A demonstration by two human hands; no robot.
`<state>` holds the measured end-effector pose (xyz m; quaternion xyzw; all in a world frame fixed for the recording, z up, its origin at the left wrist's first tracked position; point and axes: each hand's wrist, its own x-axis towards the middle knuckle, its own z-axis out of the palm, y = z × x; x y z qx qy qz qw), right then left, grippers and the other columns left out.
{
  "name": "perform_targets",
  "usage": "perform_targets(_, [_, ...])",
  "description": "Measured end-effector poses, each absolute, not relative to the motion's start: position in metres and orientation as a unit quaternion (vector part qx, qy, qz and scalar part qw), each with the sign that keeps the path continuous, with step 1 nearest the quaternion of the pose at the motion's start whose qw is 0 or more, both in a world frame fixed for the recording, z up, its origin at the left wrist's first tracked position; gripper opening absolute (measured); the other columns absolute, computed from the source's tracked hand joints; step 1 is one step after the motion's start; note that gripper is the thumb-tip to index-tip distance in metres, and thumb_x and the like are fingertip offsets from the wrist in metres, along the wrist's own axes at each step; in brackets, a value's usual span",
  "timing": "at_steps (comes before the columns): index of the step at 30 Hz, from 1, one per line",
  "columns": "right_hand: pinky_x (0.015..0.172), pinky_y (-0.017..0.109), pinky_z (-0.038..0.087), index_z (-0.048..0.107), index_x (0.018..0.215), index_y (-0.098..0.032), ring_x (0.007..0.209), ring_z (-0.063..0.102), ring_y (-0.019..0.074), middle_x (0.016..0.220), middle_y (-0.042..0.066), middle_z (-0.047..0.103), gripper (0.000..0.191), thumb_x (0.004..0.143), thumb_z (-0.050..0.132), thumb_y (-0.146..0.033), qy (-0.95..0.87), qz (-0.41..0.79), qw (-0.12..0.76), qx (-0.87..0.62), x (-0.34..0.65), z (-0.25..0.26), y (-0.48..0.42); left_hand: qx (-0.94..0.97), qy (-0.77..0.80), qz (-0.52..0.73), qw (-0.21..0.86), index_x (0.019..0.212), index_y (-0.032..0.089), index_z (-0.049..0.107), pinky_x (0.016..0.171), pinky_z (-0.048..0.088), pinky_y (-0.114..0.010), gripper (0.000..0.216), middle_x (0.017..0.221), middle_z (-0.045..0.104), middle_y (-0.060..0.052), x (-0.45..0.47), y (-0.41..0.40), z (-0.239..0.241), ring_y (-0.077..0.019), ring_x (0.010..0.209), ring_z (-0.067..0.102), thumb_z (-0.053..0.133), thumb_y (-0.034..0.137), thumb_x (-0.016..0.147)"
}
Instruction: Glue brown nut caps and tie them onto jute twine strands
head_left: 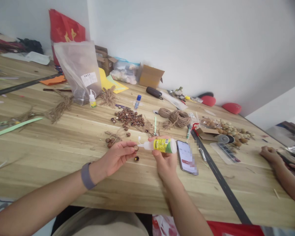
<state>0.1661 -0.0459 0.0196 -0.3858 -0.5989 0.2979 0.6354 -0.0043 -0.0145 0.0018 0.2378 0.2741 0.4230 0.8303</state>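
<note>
Between the fingertips of my left hand (116, 157) is a small brown nutshell piece (136, 148). My right hand (166, 162) is wrapped round a glue bottle (165, 146) with a yellow and green label. The bottle lies nearly level, its nozzle pointing left and meeting the shell at my left fingertips; whether glue is flowing cannot be seen. Just below, a single dark shell (136, 159) rests on the table. A small cluster of brown shells (110, 141) with twine lies behind my left hand, and a larger pile of shells (129, 117) sits farther back.
A phone (186, 157) lies right of my right hand. Twine coils (179, 118), a glue stick (137, 102), a second glue bottle (92, 99) and a clear plastic bag (76, 72) stand farther back. At the right edge, another person's hands (271, 154) rest at the table.
</note>
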Motion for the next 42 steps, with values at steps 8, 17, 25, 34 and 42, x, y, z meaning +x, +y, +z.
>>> perform_targets(8, [0.074, 0.034, 0.05, 0.056, 0.099, -0.022, 0.082, 0.065, 0.0199, 0.094, 0.006, 0.068, 0.032, 0.079, 0.069, -0.044, -0.609, 0.289, 0.628, -0.389, 0.1655, 0.0236, -0.0483, 0.237, 0.278, 0.425, 0.828, 0.078, 0.012, 0.071, 0.068, 0.053, -0.016, 0.017, 0.074, 0.074, -0.001, -0.0039, -0.0134, 0.0021, -0.0087, 0.066, 0.067, 0.067, -0.002, 0.07])
perform_targets(17, [0.073, 0.032, 0.049, 0.058, 0.1, -0.022, 0.082, 0.063, 0.0191, 0.094, 0.005, 0.066, 0.034, 0.079, 0.069, -0.046, -0.615, 0.296, 0.622, -0.385, 0.1684, 0.0198, -0.0476, 0.234, 0.28, 0.428, 0.827, 0.079, 0.012, 0.069, 0.07, 0.053, -0.017, 0.017, 0.073, 0.073, -0.001, -0.0036, -0.0138, 0.0022, -0.008, 0.065, 0.066, 0.07, -0.001, 0.068])
perform_targets(25, [0.074, 0.032, 0.049, 0.056, 0.1, -0.023, 0.082, 0.064, 0.0195, 0.092, 0.005, 0.067, 0.031, 0.08, 0.069, -0.042, -0.623, 0.296, 0.613, -0.385, 0.1671, 0.0227, -0.0484, 0.236, 0.29, 0.43, 0.822, 0.082, 0.012, 0.067, 0.073, 0.053, -0.018, 0.019, 0.076, 0.072, -0.002, -0.0024, -0.0108, -0.0006, -0.0083, 0.068, 0.067, 0.069, -0.002, 0.069])
perform_targets(34, [0.075, 0.031, 0.049, 0.055, 0.101, -0.024, 0.081, 0.064, 0.0184, 0.094, 0.004, 0.068, 0.033, 0.079, 0.071, -0.042, -0.629, 0.289, 0.617, -0.374, 0.1676, 0.0208, -0.0474, 0.225, 0.299, 0.424, 0.825, 0.081, 0.011, 0.069, 0.072, 0.054, -0.019, 0.017, 0.076, 0.072, -0.002, -0.0022, -0.0116, 0.0013, -0.0091, 0.066, 0.067, 0.064, -0.004, 0.073])
perform_targets(42, [0.075, 0.034, 0.051, 0.055, 0.1, -0.022, 0.082, 0.065, 0.0204, 0.093, 0.006, 0.068, 0.036, 0.079, 0.068, -0.048, -0.633, 0.271, 0.612, -0.39, 0.1679, 0.0212, -0.0474, 0.236, 0.288, 0.418, 0.829, 0.084, 0.009, 0.07, 0.068, 0.054, -0.018, 0.015, 0.074, 0.073, -0.004, -0.0032, -0.0125, -0.0012, -0.0101, 0.065, 0.068, 0.063, -0.001, 0.075])
